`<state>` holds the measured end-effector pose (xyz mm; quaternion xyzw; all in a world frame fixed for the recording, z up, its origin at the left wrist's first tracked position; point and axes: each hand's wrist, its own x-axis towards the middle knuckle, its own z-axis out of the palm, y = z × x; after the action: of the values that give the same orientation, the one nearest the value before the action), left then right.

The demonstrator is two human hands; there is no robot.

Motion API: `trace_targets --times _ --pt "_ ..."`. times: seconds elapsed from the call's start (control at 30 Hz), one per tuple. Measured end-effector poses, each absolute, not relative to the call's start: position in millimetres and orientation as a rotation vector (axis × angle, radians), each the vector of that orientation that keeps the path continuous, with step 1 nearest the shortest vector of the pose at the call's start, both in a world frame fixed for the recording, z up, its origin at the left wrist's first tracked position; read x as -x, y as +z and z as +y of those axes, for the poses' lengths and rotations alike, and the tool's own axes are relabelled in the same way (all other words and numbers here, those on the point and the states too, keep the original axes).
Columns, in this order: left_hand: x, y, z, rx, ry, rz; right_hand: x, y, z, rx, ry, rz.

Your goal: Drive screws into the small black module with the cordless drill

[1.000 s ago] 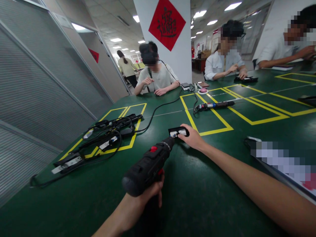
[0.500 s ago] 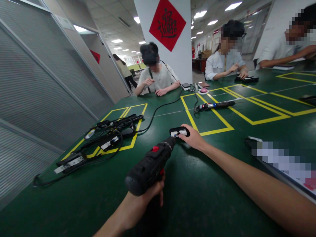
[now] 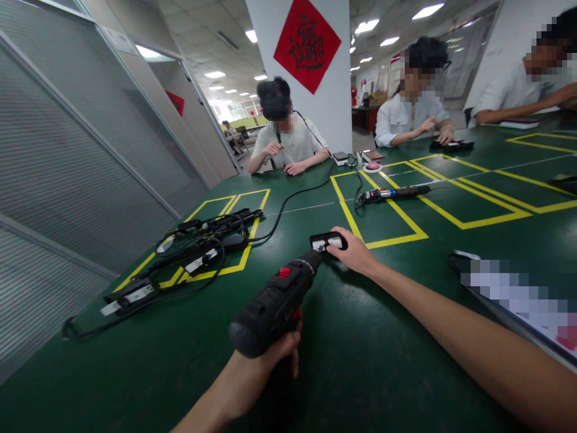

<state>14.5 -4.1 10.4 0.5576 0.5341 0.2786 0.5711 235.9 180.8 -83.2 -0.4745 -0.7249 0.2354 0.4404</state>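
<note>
My left hand is wrapped round the handle of a black cordless drill with red parts. The drill points forward, its chuck end close to a small black casing with a white inner part or label. Whether the drill's tip touches the casing I cannot tell. From the right, my right hand grips the casing's right end against the green table, thumb in front. The fingers behind the casing are partly hidden.
On the left lies a pile of black cables and devices over yellow tape. A pen-like corded tool rests ahead. To the right is a blurred-out flat item. Several people sit across the table, one holding a screwdriver-like tool.
Both hands, the drill and the casing hold nearly the same place. A standing person in the far left background is no longer in view there.
</note>
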Motion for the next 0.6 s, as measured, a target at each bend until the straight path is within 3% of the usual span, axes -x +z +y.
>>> trace_targets --times 0.6 --pt "-16.3 11.9 -2.6 -1.311 0.652 1.249 -237.5 -81.1 179.1 1.179 0.602 -1.799"
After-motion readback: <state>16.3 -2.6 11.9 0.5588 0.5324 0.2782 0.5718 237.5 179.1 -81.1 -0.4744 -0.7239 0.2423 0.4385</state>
